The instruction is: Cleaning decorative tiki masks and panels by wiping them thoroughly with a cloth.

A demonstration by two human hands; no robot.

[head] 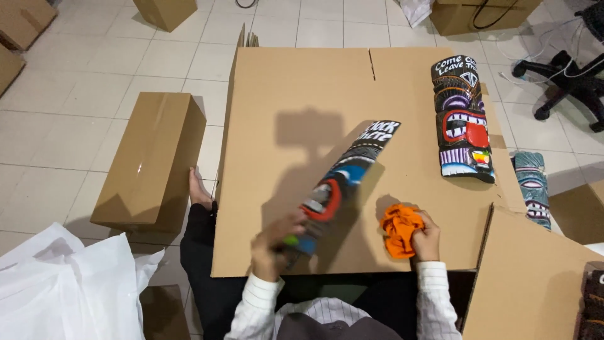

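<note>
My left hand (pixel 272 244) grips the lower end of a long painted wooden mask (pixel 343 179), holding it tilted up off a flat cardboard sheet (pixel 296 94). My right hand (pixel 428 238) is closed on a crumpled orange cloth (pixel 400 229), just right of the mask's lower end and resting on the cardboard. A second painted mask (pixel 464 119) with a red mouth lies flat on the cardboard at the right.
A third, teal mask (pixel 533 187) lies on the tiled floor at the right. A closed cardboard box (pixel 151 157) lies at the left, white plastic bags (pixel 69 283) at bottom left, another cardboard panel (pixel 535 277) at bottom right, an office chair base (pixel 566 79) at top right.
</note>
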